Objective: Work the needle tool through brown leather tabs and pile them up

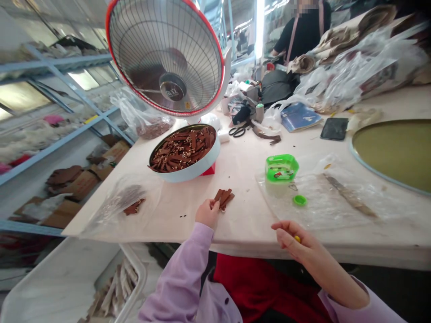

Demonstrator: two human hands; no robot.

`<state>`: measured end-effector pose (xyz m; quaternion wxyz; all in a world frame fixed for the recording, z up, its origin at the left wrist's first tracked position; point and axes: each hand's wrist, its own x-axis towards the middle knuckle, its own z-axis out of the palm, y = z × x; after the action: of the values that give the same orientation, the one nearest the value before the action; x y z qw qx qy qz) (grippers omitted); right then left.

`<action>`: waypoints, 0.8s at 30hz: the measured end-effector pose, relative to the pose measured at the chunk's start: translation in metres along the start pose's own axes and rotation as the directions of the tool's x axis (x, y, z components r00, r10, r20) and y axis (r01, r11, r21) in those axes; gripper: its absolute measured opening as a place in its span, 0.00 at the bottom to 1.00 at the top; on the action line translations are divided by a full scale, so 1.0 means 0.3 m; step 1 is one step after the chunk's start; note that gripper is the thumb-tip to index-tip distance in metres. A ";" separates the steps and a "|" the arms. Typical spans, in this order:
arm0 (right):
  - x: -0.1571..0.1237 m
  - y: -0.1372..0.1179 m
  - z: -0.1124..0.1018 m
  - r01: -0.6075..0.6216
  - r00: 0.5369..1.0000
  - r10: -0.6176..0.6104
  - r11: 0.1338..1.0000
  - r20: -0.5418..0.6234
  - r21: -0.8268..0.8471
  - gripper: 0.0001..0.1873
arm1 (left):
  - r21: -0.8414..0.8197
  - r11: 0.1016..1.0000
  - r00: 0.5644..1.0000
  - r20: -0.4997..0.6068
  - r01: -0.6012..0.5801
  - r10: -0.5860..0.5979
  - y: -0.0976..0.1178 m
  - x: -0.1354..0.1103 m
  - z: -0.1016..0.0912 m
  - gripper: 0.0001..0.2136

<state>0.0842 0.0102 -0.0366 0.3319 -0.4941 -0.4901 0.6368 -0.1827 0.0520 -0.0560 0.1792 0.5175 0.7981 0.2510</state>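
My left hand (208, 212) rests on the pale table (249, 224) near its front edge, fingers closed on a small bundle of brown leather strips (224, 198) with metal fittings. My right hand (292, 236) hovers at the table's front edge, fingers curled round a small yellow piece (297, 239). A round tin (186, 154) full of the same brown strips stands tilted behind my left hand. A green plastic box (281, 167) and a green lid (299, 200) sit between and beyond my hands.
A large fan (166, 56) stands behind the tin. Clear plastic bags (323, 202) lie to the right, another bag with strips (124, 204) to the left. Scissors (238, 131), a phone (334, 128), a round tray (393, 152) and clutter lie farther back. Another person (303, 27) works at the far end.
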 end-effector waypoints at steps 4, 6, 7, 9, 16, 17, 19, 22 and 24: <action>0.018 0.001 -0.014 -0.043 0.998 0.042 0.999 -0.050 -0.024 0.21 | 0.084 0.989 0.987 -0.099 -0.120 0.128 0.052 0.052 -0.141 0.14; 0.031 -0.005 -0.018 -0.051 0.998 0.050 0.998 -0.044 -0.025 0.21 | 0.198 0.942 0.927 -0.209 -0.273 0.312 0.107 0.124 -0.233 0.13; 0.037 -0.006 -0.018 -0.058 0.998 0.057 0.998 -0.026 -0.033 0.20 | 0.261 0.909 0.885 -0.253 -0.326 0.390 0.137 0.174 -0.276 0.12; 0.047 -0.004 -0.012 -0.073 0.997 0.074 0.995 0.020 -0.061 0.20 | 0.402 0.832 0.807 -0.293 -0.383 0.513 0.195 0.290 -0.346 0.12; 0.056 0.006 0.025 -0.083 0.996 0.082 0.996 -0.032 -0.029 0.19 | 0.664 0.695 0.947 0.059 -0.274 0.317 0.301 0.624 -0.388 0.18; 0.052 0.001 0.028 -0.087 0.996 0.087 0.996 -0.033 -0.020 0.19 | 0.677 0.685 0.958 0.116 -0.269 0.262 0.304 0.642 -0.377 0.19; 0.044 -0.009 0.030 -0.092 0.996 0.091 0.996 -0.025 -0.014 0.18 | 0.701 0.668 0.968 0.161 -0.250 0.193 0.303 0.657 -0.355 0.18; 0.031 -0.017 0.019 -0.103 0.995 0.103 0.993 -0.017 -0.051 0.17 | 0.726 0.650 0.975 0.161 -0.224 0.156 0.297 0.648 -0.338 0.14; 0.023 -0.016 0.009 -0.108 0.994 0.110 0.991 0.012 -0.081 0.17 | 0.739 0.639 0.977 0.156 -0.212 0.143 0.295 0.633 -0.341 0.14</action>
<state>0.0793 0.0169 -0.0340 0.2723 -0.5279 -0.4903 0.6378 -0.2494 0.2338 0.0736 -0.0432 0.6308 0.7674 -0.1066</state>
